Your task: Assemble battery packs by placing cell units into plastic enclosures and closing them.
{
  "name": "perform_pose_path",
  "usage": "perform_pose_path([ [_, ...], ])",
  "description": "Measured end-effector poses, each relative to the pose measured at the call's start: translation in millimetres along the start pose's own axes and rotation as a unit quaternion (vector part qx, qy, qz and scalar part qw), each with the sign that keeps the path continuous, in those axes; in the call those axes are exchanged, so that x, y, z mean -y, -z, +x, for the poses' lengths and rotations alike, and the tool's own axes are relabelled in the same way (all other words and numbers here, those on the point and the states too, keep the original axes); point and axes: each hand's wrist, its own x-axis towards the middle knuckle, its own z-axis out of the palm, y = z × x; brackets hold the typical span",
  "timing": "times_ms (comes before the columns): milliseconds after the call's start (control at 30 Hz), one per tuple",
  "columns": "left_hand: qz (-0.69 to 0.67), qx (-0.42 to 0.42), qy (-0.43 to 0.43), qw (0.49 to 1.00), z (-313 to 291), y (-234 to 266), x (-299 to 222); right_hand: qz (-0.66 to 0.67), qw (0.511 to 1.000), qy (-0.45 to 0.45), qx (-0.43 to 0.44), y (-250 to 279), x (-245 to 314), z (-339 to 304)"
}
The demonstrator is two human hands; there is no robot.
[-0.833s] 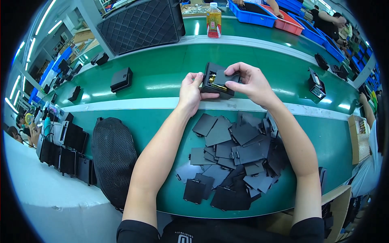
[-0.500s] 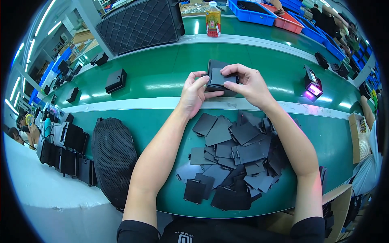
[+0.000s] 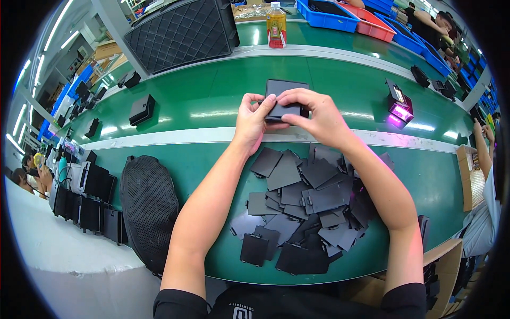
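Over the far edge of my table, both hands are on a flat black device (image 3: 287,86) with a hinged-looking back part. My left hand (image 3: 251,121) grips its left side, thumb on top. The fingers and thumb of my right hand (image 3: 317,114) press on a small black cover plate (image 3: 280,111) lying on the device's near part. Whether the plate sits fully in place is hidden by the fingers. Between my forearms lies a loose pile of thin black cover plates (image 3: 328,196), several with small tabs on their edges.
Beyond the white rail (image 3: 175,136) runs a green conveyor with a black box (image 3: 142,110) and a purple-lit device (image 3: 399,106). A black mesh bag (image 3: 150,207) and upright black devices (image 3: 95,215) stand left. A drink bottle (image 3: 276,26) and blue bins (image 3: 329,17) are farther back.
The black box and the purple-lit device have slid left along the conveyor. My hands have shifted slightly left with the device, and the cover plate looks more squarely lined up on it.
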Motion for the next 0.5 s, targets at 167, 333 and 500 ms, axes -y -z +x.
perform_pose_path([
  [167, -0.025, 0.023, -0.017, 0.999, 1, 6, -4, -0.384, 0.888, 0.174, -0.185, 12, 12, 7],
  [333, -0.020, 0.051, -0.037, 0.998, -6, -5, -2, 0.093, 0.971, -0.187, -0.114, 0, -8, -2],
  [500, -0.064, -0.019, -0.003, 0.998, -9, -16, -8, 0.072, 0.990, -0.110, -0.054, -8, -8, -4],
])
